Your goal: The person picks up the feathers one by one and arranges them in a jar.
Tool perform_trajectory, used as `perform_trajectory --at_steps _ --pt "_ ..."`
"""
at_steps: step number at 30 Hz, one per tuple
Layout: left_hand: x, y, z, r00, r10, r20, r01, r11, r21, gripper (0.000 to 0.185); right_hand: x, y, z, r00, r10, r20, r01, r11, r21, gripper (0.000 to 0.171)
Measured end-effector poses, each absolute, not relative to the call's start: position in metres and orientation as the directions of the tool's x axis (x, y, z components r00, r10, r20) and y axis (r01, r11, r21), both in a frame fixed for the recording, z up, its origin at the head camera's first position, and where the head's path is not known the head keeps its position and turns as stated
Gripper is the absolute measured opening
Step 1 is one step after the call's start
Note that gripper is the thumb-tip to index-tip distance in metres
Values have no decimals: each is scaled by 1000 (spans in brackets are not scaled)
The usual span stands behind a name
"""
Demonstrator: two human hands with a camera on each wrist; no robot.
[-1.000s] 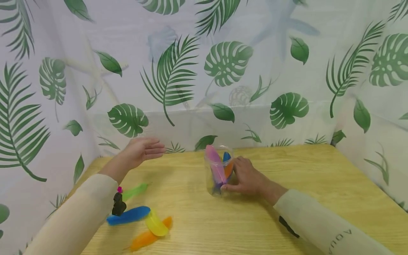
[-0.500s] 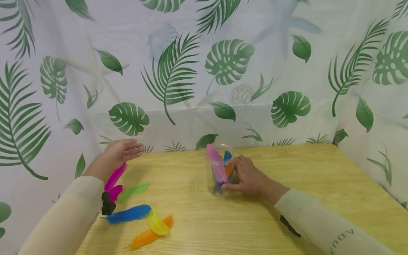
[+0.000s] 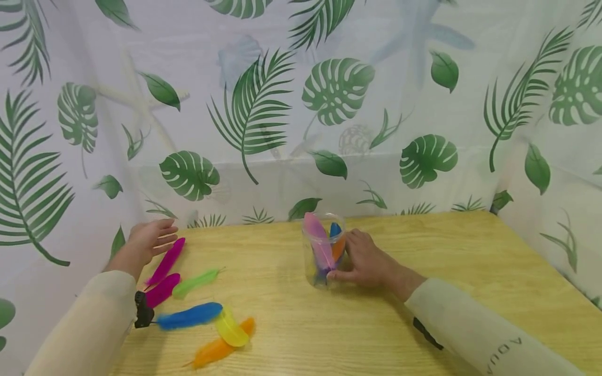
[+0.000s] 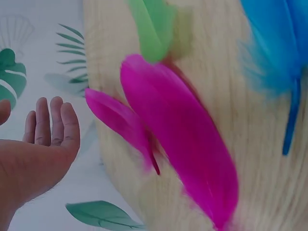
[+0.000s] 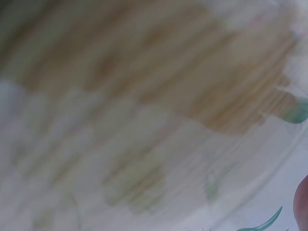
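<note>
My left hand [image 3: 149, 239] hovers at the table's far left corner, fingers loosely extended and nothing in them. Nearest to it is a magenta feather [image 3: 168, 260], with a second magenta feather [image 4: 180, 134] beside it. My right hand [image 3: 364, 261] grips a clear plastic cup [image 3: 310, 266] from the right side, thumb across its front. Inside the cup stand a pink feather [image 3: 319, 240], a blue feather [image 3: 335, 230] and an orange one [image 3: 339, 248], with some purple low down. The right wrist view is mostly blurred, with a fingertip [image 5: 301, 204] at its edge.
On the left of the wooden table [image 3: 291, 334] lie a green feather [image 3: 196, 283], a blue feather [image 3: 190, 316], and a yellow feather [image 3: 230, 329] across an orange feather [image 3: 213, 353]. A leaf-printed curtain [image 3: 282, 193] encloses the back and sides.
My left hand has moved left and a little down, away from the cup, uncovering the magenta feathers. The right hand stays on the cup.
</note>
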State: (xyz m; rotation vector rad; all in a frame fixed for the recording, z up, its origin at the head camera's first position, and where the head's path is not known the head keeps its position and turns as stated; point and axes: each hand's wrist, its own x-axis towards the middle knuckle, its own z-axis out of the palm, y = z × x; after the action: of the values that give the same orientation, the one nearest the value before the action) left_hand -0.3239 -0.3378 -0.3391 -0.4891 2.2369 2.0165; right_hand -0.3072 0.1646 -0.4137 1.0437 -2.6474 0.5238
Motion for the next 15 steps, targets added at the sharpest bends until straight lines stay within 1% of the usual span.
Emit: perform_trajectory --at_steps 4,5,7,10,13,15 --pt "-317 -345 -348 -922 -272 -275 -331 184 926 69 -306 165 -415 -719 -606 342 -690 683 -239 81" --pt "-316 -347 -350 -912 -307 -272 -346 219 912 69 -306 165 -415 -721 -605 339 -688 685 -241 81" --pt "-313 -350 -356 -895 -364 -259 -380 314 870 62 -306 165 -416 -723 -604 335 -686 686 -243 82" --pt "-310 -356 -365 -882 -400 -250 -436 490 755 52 -306 166 -418 -722 -604 338 -686 687 -239 82" --pt "-308 -358 -373 -869 -410 -276 -477 550 686 42 -307 164 -418 -717 -605 346 -691 681 -240 79" --pt "-305 -357 -377 -862 -421 -282 -491 551 675 39 -307 163 -417 -718 -605 345 -691 680 -246 80"
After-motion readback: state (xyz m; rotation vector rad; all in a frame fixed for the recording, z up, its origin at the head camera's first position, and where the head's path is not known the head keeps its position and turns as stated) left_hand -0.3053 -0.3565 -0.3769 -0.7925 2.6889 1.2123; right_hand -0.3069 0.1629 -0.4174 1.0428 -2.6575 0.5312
